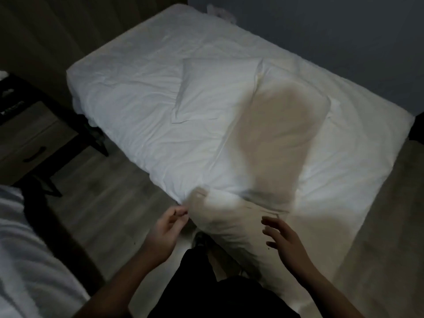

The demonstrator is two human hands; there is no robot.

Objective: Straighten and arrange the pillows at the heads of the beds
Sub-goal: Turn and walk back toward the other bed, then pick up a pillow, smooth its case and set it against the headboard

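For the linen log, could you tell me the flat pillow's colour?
White, plain, no pattern; the pillow shows in the head view.

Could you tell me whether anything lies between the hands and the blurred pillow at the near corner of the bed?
Nothing visible does. The left hand and right hand flank the blurred pillow, fingers right at its edges.

Bed (142,92): ahead of me, running from my knees away to the far wall.
Flat pillow (218,88): on the bed, toward its middle.
Blurred pillow (263,161): just right of the flat one, its near end reaching the bed's edge between my hands.
My left hand (164,230): at the near end's left side.
My right hand (284,237): at its right side.
Nightstand (25,138): on the floor, left of the bed.
Second bed (25,260): at my near left.
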